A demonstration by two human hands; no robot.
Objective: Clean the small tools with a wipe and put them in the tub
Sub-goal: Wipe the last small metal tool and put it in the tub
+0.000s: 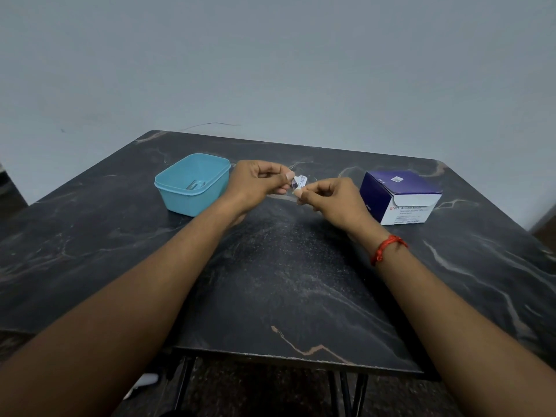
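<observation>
Head view: left hand [258,182] and right hand [331,200] pinch wipe sachet [299,182], its length crosswise.

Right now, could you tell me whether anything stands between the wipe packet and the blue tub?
Only the left hand, which pinches the wipe packet together with the right hand; the lidless blue tub sits just beyond it.

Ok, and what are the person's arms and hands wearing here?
The left hand and right hand are bare, with no gloves. No sleeves show anywhere up to the frame edge. A knotted red thread band sits round the right wrist. The left wrist has nothing on it.
</observation>
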